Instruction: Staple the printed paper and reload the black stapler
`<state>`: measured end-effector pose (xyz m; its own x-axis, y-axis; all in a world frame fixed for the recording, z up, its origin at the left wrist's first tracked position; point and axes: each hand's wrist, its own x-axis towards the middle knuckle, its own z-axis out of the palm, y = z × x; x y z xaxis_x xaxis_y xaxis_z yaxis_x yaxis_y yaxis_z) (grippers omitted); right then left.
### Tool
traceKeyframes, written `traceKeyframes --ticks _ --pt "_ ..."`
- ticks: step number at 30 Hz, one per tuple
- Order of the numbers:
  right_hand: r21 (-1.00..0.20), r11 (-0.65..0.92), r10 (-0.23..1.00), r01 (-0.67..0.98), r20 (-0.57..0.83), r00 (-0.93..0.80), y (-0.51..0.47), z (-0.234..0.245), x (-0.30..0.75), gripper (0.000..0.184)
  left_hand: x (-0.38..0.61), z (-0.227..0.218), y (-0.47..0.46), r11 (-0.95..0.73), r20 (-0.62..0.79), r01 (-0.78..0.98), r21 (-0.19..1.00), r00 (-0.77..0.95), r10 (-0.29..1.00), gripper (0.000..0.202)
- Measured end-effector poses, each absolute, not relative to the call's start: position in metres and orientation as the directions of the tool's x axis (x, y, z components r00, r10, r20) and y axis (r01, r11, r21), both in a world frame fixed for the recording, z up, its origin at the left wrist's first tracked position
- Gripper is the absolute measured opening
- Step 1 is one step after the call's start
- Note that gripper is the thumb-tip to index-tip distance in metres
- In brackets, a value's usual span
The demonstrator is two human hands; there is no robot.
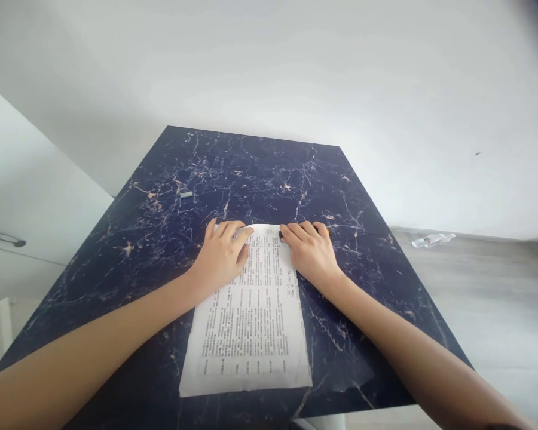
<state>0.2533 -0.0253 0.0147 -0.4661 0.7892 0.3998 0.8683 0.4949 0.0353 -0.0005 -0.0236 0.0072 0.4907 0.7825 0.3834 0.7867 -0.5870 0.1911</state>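
Head view: Thin white printed paper sheets [255, 340] touched on both sides

The left hand [224, 254] lies palm-down, fingers loosely spread, gripping nothing visible; the right hand [312, 254] curls its fingers closely over a mostly hidden black-and-orange object [281, 235]. The sheets lie near the near edge of a glossy, navy, white-veined rectangular desk [260, 173]. Uneven pressure could skew or crease them, judging by their limp, slightly rippled edges and the slick-looking top.
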Motion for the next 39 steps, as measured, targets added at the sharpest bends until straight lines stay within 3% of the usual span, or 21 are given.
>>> traceKeyframes --ticks 9,14,19,23,27,30,34,39 --pt "-0.021 0.521 0.791 0.853 0.387 -0.474 -0.018 0.024 0.283 0.041 -0.001 0.007 -0.023 -0.593 0.39 0.785 0.18 0.497 0.775 0.034" --pt "-0.103 0.479 0.813 0.872 0.426 -0.396 -0.014 0.029 0.304 0.043 -0.002 0.007 -0.024 -0.607 0.394 0.776 0.172 0.51 0.764 0.032" --pt "-0.189 0.437 0.868 0.879 0.345 -0.357 -0.01 0.036 0.331 0.054 -0.003 0.008 -0.024 -0.608 0.403 0.782 0.14 0.515 0.756 0.03" --pt "-0.26 0.351 0.916 0.899 0.292 -0.274 -0.006 0.032 0.347 0.033 -0.004 0.01 -0.023 -0.619 0.374 0.768 0.164 0.532 0.76 0.033" --pt "-0.261 0.227 0.903 0.938 0.417 -0.102 -0.002 0.028 0.35 0.025 -0.003 0.01 -0.023 -0.628 0.365 0.758 0.179 0.541 0.758 0.033" --pt "-0.366 0.173 0.862 0.914 0.505 0.039 -0.004 0.031 0.345 0.021 -0.003 0.011 -0.022 -0.635 0.37 0.744 0.206 0.542 0.755 0.031" --pt "-0.483 0.245 0.825 0.841 0.559 0.081 -0.015 0.039 0.324 0.023 -0.005 0.013 -0.022 -0.657 0.379 0.712 0.249 0.553 0.742 0.03" --pt "-0.651 0.326 0.87 0.685 0.49 0.052 -0.038 0.042 0.279 0.022 -0.004 0.011 -0.024 -0.682 0.347 0.691 0.239 0.595 0.725 0.035"
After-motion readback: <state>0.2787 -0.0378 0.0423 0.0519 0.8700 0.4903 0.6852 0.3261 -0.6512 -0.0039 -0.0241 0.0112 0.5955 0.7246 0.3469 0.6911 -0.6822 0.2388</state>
